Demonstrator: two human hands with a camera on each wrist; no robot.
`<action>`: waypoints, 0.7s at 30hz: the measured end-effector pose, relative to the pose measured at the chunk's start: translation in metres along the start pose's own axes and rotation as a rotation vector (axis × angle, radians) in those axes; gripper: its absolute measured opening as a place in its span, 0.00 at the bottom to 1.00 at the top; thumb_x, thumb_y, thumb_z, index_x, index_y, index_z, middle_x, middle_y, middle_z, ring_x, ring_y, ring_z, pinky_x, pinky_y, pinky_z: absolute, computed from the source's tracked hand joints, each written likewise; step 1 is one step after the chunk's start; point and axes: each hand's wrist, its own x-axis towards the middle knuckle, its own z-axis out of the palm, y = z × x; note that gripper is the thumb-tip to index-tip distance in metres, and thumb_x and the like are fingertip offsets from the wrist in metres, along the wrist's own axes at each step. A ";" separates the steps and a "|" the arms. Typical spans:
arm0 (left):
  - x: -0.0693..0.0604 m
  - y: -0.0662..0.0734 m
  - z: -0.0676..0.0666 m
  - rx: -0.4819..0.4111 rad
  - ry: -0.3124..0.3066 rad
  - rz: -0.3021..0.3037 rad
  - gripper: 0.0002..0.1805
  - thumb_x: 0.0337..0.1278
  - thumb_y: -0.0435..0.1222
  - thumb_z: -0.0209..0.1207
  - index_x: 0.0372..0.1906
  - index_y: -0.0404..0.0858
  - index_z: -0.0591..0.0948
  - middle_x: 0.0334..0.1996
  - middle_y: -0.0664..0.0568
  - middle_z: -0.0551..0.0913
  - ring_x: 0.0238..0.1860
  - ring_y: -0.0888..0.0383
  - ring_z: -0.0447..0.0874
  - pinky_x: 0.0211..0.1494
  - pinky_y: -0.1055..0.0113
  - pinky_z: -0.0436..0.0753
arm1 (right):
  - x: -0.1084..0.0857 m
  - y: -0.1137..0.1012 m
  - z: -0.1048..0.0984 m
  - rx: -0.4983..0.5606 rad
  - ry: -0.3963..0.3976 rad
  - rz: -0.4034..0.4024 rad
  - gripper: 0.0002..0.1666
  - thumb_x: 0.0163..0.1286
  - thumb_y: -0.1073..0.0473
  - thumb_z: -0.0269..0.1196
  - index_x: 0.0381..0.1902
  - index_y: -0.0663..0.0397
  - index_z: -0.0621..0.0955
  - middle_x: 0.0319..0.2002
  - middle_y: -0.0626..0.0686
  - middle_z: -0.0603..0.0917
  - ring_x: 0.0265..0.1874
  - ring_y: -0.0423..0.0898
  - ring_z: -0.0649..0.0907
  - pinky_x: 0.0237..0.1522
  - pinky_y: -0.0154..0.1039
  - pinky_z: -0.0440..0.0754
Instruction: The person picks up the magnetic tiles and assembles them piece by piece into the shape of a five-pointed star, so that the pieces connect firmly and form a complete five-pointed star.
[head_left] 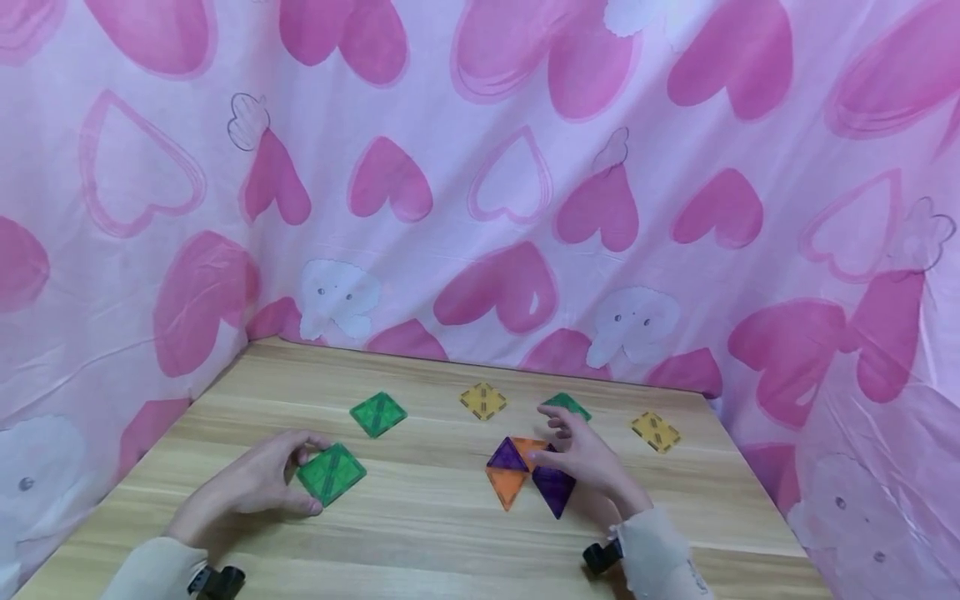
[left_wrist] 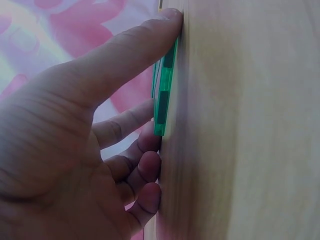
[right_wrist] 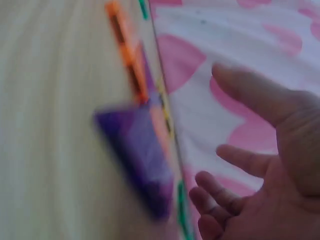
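Note:
My left hand [head_left: 258,479] holds a green square magnetic tile [head_left: 333,473] at the table's left, thumb at its near corner and fingertips along its left side. The left wrist view shows this tile [left_wrist: 164,95] edge-on, close to the wood. Over a cluster of triangular tiles hovers my right hand [head_left: 588,454], fingers spread and nothing held. The cluster joins a purple triangle [head_left: 506,455], an orange triangle [head_left: 506,486] and further orange and purple ones. In the right wrist view, the blurred purple triangle [right_wrist: 137,157] looks tilted up from the table, apart from the fingers.
Behind, a row holds a green tile [head_left: 378,414], a yellow tile [head_left: 483,401], another green tile [head_left: 566,406] partly hidden by my right hand, and a yellow tile [head_left: 656,432]. A pink heart-patterned curtain [head_left: 480,200] borders the wooden table [head_left: 420,533] at the back and sides.

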 end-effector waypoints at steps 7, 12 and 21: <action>0.001 0.000 -0.002 -0.006 -0.031 0.023 0.50 0.42 0.51 0.89 0.70 0.36 0.80 0.48 0.53 0.79 0.51 0.57 0.76 0.59 0.60 0.81 | -0.016 0.022 -0.007 -0.069 -0.104 0.036 0.59 0.61 0.47 0.87 0.85 0.44 0.71 0.73 0.61 0.72 0.73 0.66 0.76 0.72 0.71 0.76; 0.003 0.013 -0.011 -0.026 -0.028 -0.071 0.54 0.42 0.49 0.89 0.75 0.37 0.76 0.55 0.45 0.83 0.55 0.48 0.82 0.61 0.47 0.85 | -0.013 0.021 0.004 -0.094 -0.085 0.048 0.57 0.57 0.48 0.89 0.82 0.40 0.76 0.72 0.59 0.69 0.76 0.64 0.71 0.77 0.73 0.67; 0.039 0.072 -0.012 0.072 0.104 0.140 0.43 0.51 0.45 0.87 0.72 0.37 0.81 0.59 0.46 0.87 0.52 0.49 0.88 0.47 0.54 0.90 | -0.009 0.016 0.017 -0.116 -0.040 0.042 0.49 0.61 0.49 0.87 0.77 0.44 0.80 0.69 0.58 0.69 0.72 0.58 0.70 0.78 0.69 0.67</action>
